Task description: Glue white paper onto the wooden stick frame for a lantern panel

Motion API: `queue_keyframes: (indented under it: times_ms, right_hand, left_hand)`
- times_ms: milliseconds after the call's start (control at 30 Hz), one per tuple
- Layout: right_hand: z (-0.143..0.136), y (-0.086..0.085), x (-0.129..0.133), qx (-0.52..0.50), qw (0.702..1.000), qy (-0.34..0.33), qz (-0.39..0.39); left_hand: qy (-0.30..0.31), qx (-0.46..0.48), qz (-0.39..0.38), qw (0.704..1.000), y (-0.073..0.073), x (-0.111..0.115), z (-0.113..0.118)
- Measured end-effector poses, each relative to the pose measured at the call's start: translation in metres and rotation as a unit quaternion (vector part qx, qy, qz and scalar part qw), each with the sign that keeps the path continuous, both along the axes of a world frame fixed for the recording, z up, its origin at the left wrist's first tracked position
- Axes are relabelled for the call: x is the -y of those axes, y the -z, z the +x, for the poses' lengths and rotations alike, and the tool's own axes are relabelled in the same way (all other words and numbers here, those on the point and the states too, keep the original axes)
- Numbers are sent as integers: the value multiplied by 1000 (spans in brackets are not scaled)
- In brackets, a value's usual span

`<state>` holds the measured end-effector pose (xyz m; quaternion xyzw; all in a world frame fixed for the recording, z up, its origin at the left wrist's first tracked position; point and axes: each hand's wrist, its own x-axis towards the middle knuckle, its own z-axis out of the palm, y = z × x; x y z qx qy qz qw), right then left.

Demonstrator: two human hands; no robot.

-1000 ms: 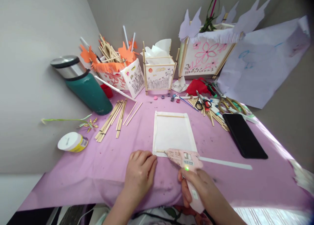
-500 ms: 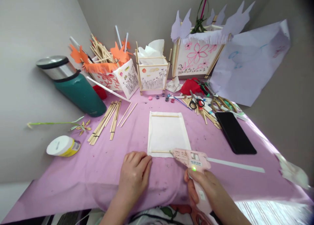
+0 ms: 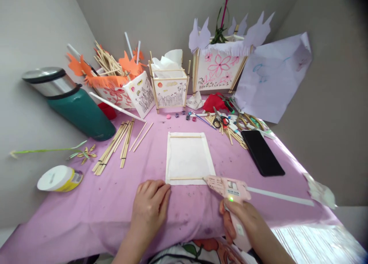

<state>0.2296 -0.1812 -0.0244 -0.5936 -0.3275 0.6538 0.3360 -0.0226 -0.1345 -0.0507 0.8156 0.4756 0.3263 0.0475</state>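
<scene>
A white rectangular panel [image 3: 188,158] lies flat on the purple cloth, with thin wooden sticks along its top and bottom edges. My right hand [image 3: 240,216] is wrapped round the handle of a pink glue gun [image 3: 227,185]; its green light is lit and a white glue stick [image 3: 281,196] juts from the back. The nozzle is at the right end of the bottom wooden stick [image 3: 186,178]. My left hand [image 3: 151,202] rests with curled fingers at the panel's lower left corner. Whether anything is between those fingers is hidden.
Bundled sticks [image 3: 113,147], a teal bottle [image 3: 83,108] and a white-lidded jar [image 3: 60,178] are at left. Decorated boxes [image 3: 171,89] stand along the back. Scissors [image 3: 220,120] lie among loose supplies at right, near a black phone [image 3: 262,152].
The glue gun's nozzle has moved right along the bottom stick, closer to the panel's right corner. The whole scene has shifted left in view. My left hand stays by the corner.
</scene>
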Motion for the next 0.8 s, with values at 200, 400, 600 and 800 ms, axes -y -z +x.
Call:
queue_keyframes:
  times_ms: [200, 400, 600, 800]
  right_hand:
    - [3, -10, 2, 19, 1000, 19, 2]
    - [11, -7, 6, 23, 999, 33, 10]
    - [24, 4, 8, 12, 1000, 27, 12]
    - [29, 3, 9, 36, 999, 32, 0]
  left_hand:
    - [4, -8, 10, 1000, 1, -1, -1]
    - [5, -18, 9, 1000, 1, -1, -2]
    - [5, -23, 12, 1000, 3, -1, -2]
    - [2, -28, 12, 1000, 3, -1, -2]
